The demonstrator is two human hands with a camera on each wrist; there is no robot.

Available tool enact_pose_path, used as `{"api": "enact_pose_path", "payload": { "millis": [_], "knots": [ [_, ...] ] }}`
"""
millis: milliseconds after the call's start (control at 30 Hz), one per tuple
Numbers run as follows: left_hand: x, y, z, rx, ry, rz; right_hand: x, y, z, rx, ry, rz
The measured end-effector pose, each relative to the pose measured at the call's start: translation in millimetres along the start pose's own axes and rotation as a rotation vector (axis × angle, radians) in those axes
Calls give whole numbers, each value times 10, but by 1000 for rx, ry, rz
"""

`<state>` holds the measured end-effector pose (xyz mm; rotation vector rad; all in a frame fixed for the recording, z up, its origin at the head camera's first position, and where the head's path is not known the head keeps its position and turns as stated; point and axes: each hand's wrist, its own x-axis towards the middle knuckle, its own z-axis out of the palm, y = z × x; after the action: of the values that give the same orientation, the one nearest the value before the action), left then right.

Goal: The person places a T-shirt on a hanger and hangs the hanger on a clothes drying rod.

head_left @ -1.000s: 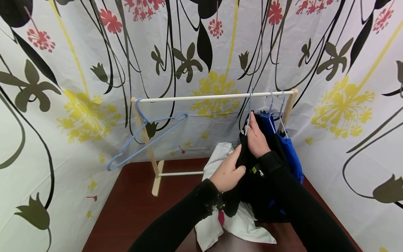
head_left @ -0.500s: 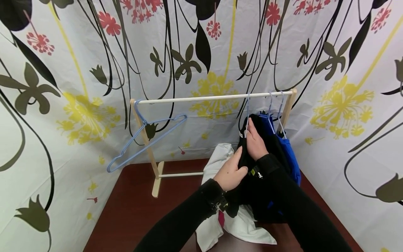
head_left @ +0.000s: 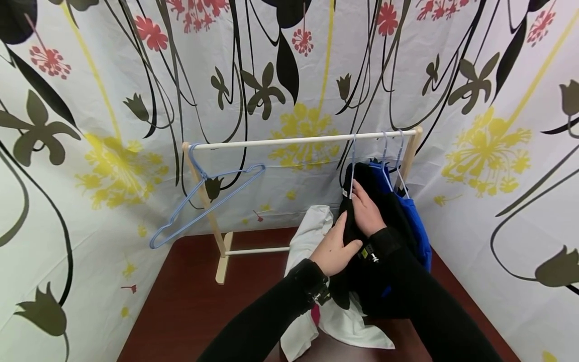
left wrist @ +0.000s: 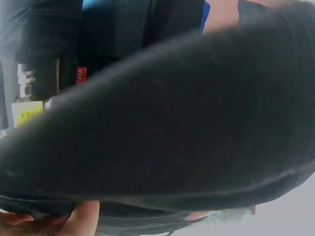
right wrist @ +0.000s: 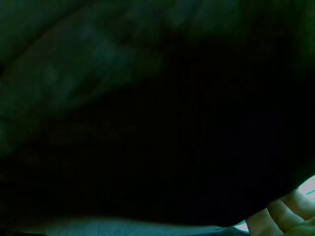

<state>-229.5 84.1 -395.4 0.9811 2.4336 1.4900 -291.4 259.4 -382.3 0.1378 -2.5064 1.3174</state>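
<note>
A black garment (head_left: 357, 266) hangs on a pale blue hanger (head_left: 353, 161) towards the right of the rack; a small white label shows near its top. My left hand (head_left: 335, 251) holds its left edge between thumb and fingers. In the left wrist view, the thumb (left wrist: 84, 220) lies on black cloth at the bottom left. Higher up, my right hand (head_left: 367, 210) rests its straight fingers against the garment, just below the hanger's hook. Dark cloth fills most of the right wrist view, with the right hand's fingers (right wrist: 280, 216) in the bottom corner.
The white-barred rack (head_left: 271, 142) stands on a dark red table (head_left: 190, 286). A bare blue hanger (head_left: 208, 206) hangs at its left end. Blue and black garments (head_left: 416, 221) hang at the right end. White cloth (head_left: 309, 236) lies beneath the hands. A flowered curtain surrounds the table.
The right hand has slid a little down the black garment from the hanger. The left hand has shifted slightly lower and keeps its hold. The head view has moved slightly.
</note>
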Motion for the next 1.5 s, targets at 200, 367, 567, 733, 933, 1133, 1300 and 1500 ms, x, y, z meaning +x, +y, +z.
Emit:
{"api": "enact_pose_path", "payload": {
  "millis": [200,367,567,733,933,1133,1300,1500],
  "knots": [
    [-167,-85,-95,-44,-8,-43,-143,-69,65,39,0,-36],
    [-360,-207,-227,-75,-12,-64,-267,-209,93,13,40,-133],
    [-607,-389,-441,7,-35,-52,-442,-538,183,-59,128,-372],
    [-794,-545,-576,108,-16,-93,-642,-813,403,-82,96,-491],
    [-994,-764,-682,189,34,-174,-911,-995,704,-87,-41,-427],
    [-1191,-969,-826,245,84,-218,-1132,-939,933,-113,-101,-319],
    [-1359,-1099,-981,242,135,-256,-1192,-667,1103,-90,-140,-194],
    [-1538,-1311,-1134,236,226,-287,-1186,-146,1249,-90,-153,-66]
  ]
}}
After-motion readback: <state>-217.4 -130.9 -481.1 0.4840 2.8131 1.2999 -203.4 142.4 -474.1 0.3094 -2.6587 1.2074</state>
